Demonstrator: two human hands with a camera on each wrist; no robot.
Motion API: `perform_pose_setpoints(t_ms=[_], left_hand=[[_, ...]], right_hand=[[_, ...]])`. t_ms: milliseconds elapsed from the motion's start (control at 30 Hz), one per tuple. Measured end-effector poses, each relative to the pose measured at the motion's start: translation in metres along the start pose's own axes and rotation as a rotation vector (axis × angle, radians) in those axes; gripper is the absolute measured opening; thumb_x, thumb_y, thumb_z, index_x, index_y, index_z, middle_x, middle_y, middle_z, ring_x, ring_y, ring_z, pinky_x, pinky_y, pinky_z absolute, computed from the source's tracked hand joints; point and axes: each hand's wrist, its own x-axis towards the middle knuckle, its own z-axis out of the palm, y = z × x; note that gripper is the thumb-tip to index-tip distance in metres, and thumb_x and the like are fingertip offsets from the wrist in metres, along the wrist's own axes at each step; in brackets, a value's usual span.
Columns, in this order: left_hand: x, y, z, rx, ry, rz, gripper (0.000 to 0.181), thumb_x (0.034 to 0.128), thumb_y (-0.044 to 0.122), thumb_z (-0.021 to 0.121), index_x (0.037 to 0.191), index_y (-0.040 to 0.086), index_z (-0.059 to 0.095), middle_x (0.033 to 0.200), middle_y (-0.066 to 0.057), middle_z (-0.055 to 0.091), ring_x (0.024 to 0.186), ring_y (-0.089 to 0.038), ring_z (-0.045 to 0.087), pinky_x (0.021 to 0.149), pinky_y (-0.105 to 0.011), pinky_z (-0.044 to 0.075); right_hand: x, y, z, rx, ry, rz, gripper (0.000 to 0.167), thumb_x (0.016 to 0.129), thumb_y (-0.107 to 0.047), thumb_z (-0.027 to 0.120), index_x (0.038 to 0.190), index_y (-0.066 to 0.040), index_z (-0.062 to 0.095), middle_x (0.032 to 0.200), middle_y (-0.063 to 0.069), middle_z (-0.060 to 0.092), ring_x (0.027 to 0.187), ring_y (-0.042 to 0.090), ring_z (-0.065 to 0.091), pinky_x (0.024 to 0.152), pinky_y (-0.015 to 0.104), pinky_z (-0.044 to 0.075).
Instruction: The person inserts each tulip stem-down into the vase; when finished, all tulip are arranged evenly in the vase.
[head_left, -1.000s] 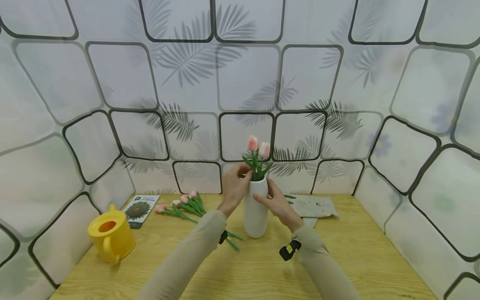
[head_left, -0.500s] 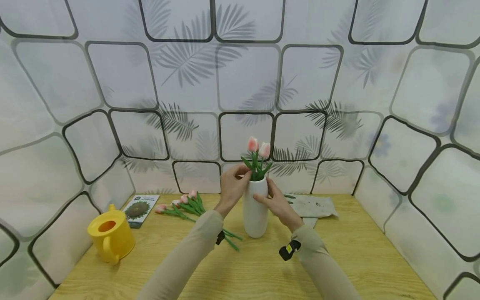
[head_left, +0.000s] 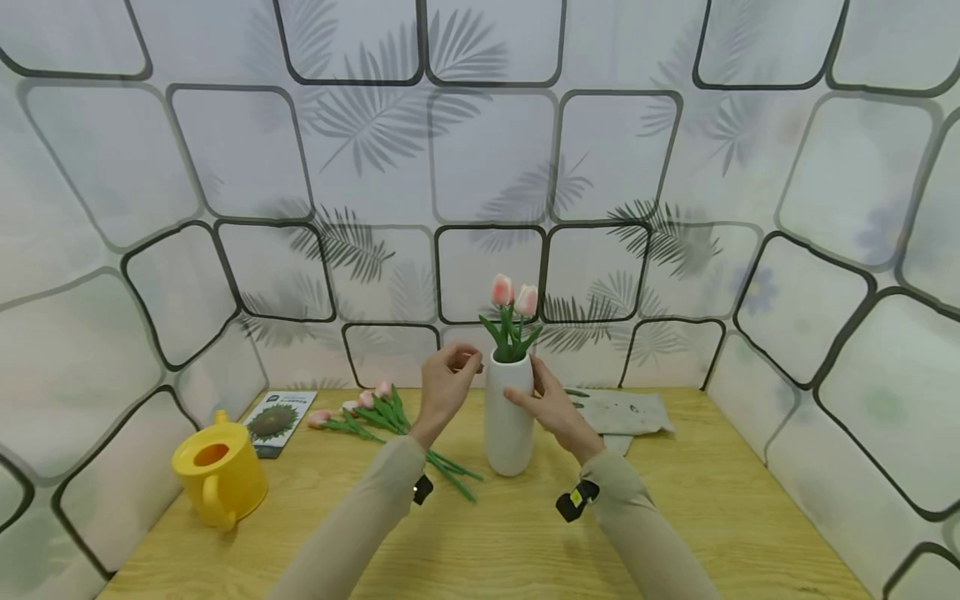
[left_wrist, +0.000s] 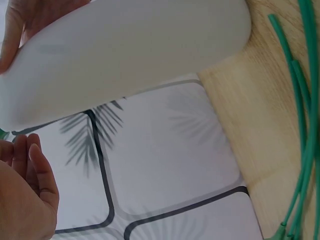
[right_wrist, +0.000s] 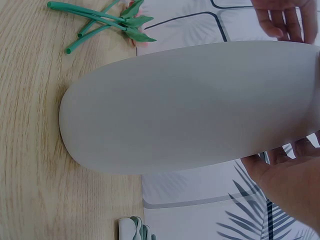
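A tall white vase (head_left: 510,421) stands upright on the table, with two pink tulips (head_left: 513,296) rising from its mouth, their green leaves just above the rim. My right hand (head_left: 553,408) holds the vase near its top, thumb in front and fingers around the right side. To the left of the rim, my left hand (head_left: 448,379) hangs in the air with loosely bent fingers. Nothing shows between those fingers, and the left wrist view has a gap between this hand and the vase (left_wrist: 130,55). Several more pink tulips (head_left: 382,410) lie on the table beyond my left forearm.
A yellow watering can (head_left: 221,475) stands at the table's left side, beside a seed packet (head_left: 277,421) with a sunflower picture. Behind my right hand lies a folded grey cloth item (head_left: 630,412). Patterned fabric walls surround the wooden table (head_left: 480,550) at the back and sides.
My left hand has moved away from the tulip leaves and vase rim, leftward and slightly down. The right hand keeps its hold on the vase, which stays in place.
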Motion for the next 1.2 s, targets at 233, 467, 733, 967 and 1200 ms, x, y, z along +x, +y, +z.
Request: perform_pose_setpoints(t_ms=[233, 467, 733, 967, 1200], left_hand=[[-0.013, -0.016, -0.014, -0.010, -0.071, -0.115, 0.011, 0.0939, 0.014, 0.067, 0.096, 0.004, 0.072, 0.072, -0.009, 0.071, 0.065, -0.022, 0.067, 0.055, -0.025, 0.052], [-0.024, -0.041, -0.031, -0.070, -0.080, -0.211, 0.007, 0.0943, 0.014, 0.066, 0.093, 0.010, 0.072, 0.074, -0.009, 0.070, 0.069, -0.022, 0.068, 0.059, -0.033, 0.057], [-0.033, -0.069, -0.056, -0.050, -0.105, -0.304, 0.013, 0.0940, 0.019, 0.068, 0.099, 0.008, 0.072, 0.091, -0.018, 0.072, 0.077, -0.023, 0.070, 0.065, -0.037, 0.059], [-0.035, -0.088, -0.079, -0.022, -0.123, -0.424, 0.015, 0.0941, 0.015, 0.067, 0.104, 0.005, 0.072, 0.097, -0.017, 0.072, 0.080, -0.018, 0.069, 0.074, -0.048, 0.058], [-0.035, -0.102, -0.093, -0.014, -0.118, -0.536, 0.023, 0.0938, 0.013, 0.067, 0.110, -0.003, 0.069, 0.096, -0.015, 0.071, 0.086, -0.028, 0.070, 0.077, -0.048, 0.058]], right_hand=[[0.001, 0.001, 0.000, -0.001, 0.003, -0.001, 0.088, 0.092, -0.038, 0.069, 0.158, -0.021, 0.013, 0.161, 0.008, 0.026, 0.146, 0.033, 0.030, 0.113, 0.060, 0.033], [0.002, 0.001, 0.000, -0.005, -0.001, -0.016, 0.088, 0.093, -0.035, 0.069, 0.158, -0.018, 0.012, 0.161, 0.011, 0.024, 0.148, 0.034, 0.026, 0.114, 0.060, 0.031], [0.001, -0.003, 0.000, 0.006, -0.028, 0.024, 0.088, 0.095, -0.030, 0.067, 0.159, -0.017, 0.007, 0.163, 0.012, 0.019, 0.149, 0.033, 0.022, 0.116, 0.059, 0.028], [-0.014, -0.030, 0.002, -0.022, -0.047, 0.035, 0.084, 0.097, -0.023, 0.063, 0.158, -0.010, 0.007, 0.162, 0.016, 0.020, 0.148, 0.036, 0.023, 0.115, 0.059, 0.029], [-0.010, -0.021, 0.001, -0.019, -0.041, 0.028, 0.086, 0.097, -0.025, 0.064, 0.158, -0.011, 0.006, 0.163, 0.016, 0.019, 0.149, 0.036, 0.021, 0.116, 0.059, 0.027]])
